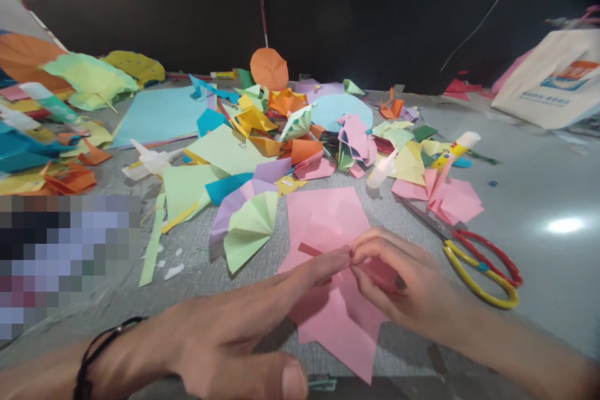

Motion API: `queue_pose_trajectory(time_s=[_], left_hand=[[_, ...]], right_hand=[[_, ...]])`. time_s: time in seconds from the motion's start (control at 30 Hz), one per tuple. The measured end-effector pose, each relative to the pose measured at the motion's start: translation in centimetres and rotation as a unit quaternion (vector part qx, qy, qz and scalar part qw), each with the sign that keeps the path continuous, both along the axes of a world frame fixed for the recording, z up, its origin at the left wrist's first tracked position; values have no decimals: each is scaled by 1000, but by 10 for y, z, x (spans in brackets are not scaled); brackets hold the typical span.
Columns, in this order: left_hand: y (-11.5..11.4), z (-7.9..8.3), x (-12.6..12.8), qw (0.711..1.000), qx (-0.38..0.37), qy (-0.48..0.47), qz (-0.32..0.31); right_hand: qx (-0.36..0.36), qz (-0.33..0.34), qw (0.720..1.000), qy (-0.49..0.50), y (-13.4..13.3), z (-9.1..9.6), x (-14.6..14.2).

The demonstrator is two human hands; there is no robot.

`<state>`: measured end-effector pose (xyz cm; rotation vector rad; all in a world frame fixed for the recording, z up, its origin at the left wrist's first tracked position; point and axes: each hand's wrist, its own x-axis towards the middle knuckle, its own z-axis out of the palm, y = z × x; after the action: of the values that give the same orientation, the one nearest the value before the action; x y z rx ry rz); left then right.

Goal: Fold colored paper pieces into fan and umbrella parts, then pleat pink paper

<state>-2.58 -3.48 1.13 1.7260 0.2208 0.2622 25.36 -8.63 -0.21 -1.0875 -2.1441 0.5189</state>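
A cut piece of pink paper (328, 215) with uneven edges lies in front of me, with a narrow strip-shaped mark or slit near its middle. My left hand (239, 319), with a black cord bracelet at the wrist, stretches across it with fingers straight and thumb apart. Its fingertips meet those of my right hand (403, 272) over the paper. The right fingers are pinched together there; whatever they hold is hidden. Just right of that hand lie scissors (450, 242) with red and yellow handles. A pleated green paper fan (253, 228) lies left of the pink paper.
Heaped coloured paper scraps (262, 119) spread along the back. Among them are a glue stick (454, 151) and a white-tipped bottle (152, 161). A white bag (548, 81) stands at back right, before a dark wall (375, 6). Paper parasols (89, 78) rest at back left.
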Motion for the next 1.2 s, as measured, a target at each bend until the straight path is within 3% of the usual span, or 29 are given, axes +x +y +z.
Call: queue_pose_trajectory(time_s=[0.47, 0.9, 1.07, 1.2], left_hand=[[4, -9, -7, 999, 42, 9, -25], [1, -3, -6, 999, 29, 20, -1], [0, -1, -6, 999, -19, 43, 11], [-2, -1, -3, 990, -137, -6, 24]], right_hand=[[14, 0, 1000, 3, -2, -1, 0], [17, -12, 1000, 0, 0, 4, -1], [18, -13, 1000, 0, 0, 4, -1], [24, -11, 1000, -5, -2, 5, -1]])
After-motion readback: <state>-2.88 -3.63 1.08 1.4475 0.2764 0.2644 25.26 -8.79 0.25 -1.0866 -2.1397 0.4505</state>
